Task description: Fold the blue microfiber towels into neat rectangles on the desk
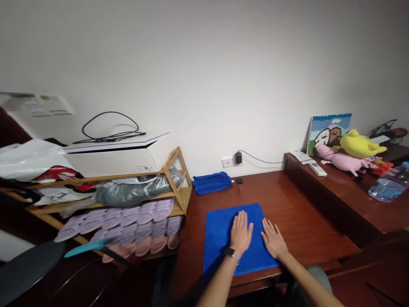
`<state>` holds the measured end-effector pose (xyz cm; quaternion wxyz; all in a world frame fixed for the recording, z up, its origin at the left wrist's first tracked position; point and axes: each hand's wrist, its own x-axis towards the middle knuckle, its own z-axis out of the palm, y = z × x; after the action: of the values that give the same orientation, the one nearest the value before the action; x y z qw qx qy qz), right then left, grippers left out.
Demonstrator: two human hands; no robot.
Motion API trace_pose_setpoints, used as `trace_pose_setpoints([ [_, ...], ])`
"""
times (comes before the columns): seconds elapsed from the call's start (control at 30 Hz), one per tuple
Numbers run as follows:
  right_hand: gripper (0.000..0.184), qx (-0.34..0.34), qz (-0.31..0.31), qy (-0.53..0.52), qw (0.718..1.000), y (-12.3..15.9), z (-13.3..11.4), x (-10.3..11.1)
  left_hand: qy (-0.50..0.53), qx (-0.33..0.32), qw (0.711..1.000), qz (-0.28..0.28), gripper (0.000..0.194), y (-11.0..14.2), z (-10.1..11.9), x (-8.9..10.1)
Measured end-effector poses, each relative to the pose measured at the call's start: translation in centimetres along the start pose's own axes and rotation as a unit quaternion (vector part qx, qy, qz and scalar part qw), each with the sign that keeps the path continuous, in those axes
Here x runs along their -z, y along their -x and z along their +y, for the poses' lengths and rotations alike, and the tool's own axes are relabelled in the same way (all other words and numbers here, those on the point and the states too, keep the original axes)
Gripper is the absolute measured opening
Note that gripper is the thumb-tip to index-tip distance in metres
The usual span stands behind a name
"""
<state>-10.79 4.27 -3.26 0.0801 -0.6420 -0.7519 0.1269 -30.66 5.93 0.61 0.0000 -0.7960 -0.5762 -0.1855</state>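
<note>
A blue cloth point(219, 238) lies spread out on the reddish-brown wooden desk point(306, 217), near its front edge. My left hand point(241, 233), with a watch point(232, 254) on the wrist, rests flat on the middle of the cloth, palm down and thumb apart. Over the cloth's right edge lies my right hand point(274, 241), also palm down with its fingers stretched out. Neither hand grips anything. Against the wall at the back of the desk is a second blue cloth point(212, 183), folded or bunched into a long shape.
Left of the desk, a wooden rack point(182, 187) holds several purple and pink slippers point(129, 216) and a white box point(118, 164). A plugged-in adapter point(238, 157) sits on the wall. The raised right ledge carries a remote point(318, 169), plush toys point(361, 145) and a water bottle point(388, 187).
</note>
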Motion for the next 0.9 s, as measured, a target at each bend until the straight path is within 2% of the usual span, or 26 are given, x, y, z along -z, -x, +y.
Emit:
trace_pose_setpoints([
  [0.1, 0.066, 0.021, -0.003, 0.013, 1.000, 0.0, 0.2, 0.0, 0.031, -0.022, 0.997, -0.061, 0.066, 0.4, 5.2, -2.6],
  [0.17, 0.066, 0.025, -0.004, 0.020, 0.999, 0.1, 0.3, 0.0, 0.037, -0.018, 0.995, -0.095, 0.066, 0.8, 6.2, -3.5],
  [0.2, 0.066, 0.021, -0.003, 0.021, 1.000, 0.2, 0.3, -0.1, 0.036, -0.013, 0.994, -0.103, 0.065, 1.2, 5.8, -3.5],
  [0.27, 0.068, 0.007, -0.001, 0.018, 1.000, 0.4, 0.2, -0.1, 0.022, 0.006, 0.995, -0.101, 0.066, 2.4, 3.4, -2.9],
  [0.47, 0.070, 0.000, 0.014, 0.010, 1.000, 0.3, 0.0, -0.1, -0.074, 0.149, 0.985, -0.041, 0.071, 8.5, -8.6, 1.5],
  [0.53, 0.070, -0.002, 0.008, 0.013, 1.000, 0.2, -0.1, 0.1, -0.086, 0.176, 0.980, -0.023, 0.071, 9.9, -10.9, 2.4],
  [0.6, 0.069, -0.006, -0.006, 0.012, 1.000, 0.2, -0.1, 0.4, -0.088, 0.182, 0.979, -0.007, 0.071, 10.6, -11.6, 2.5],
  [0.67, 0.069, -0.013, -0.008, 0.006, 1.000, 0.8, 0.0, 0.7, -0.085, 0.184, 0.979, 0.001, 0.072, 10.6, -11.4, 2.3],
  [0.8, 0.069, -0.008, 0.032, -0.001, 0.999, 3.4, 0.3, 0.2, -0.077, 0.184, 0.980, 0.011, 0.073, 10.3, -11.1, 2.0],
  [0.9, 0.071, 0.005, 0.032, 0.010, 0.999, 5.6, 0.5, -0.5, -0.076, 0.180, 0.981, 0.017, 0.073, 10.3, -11.4, 2.4],
])
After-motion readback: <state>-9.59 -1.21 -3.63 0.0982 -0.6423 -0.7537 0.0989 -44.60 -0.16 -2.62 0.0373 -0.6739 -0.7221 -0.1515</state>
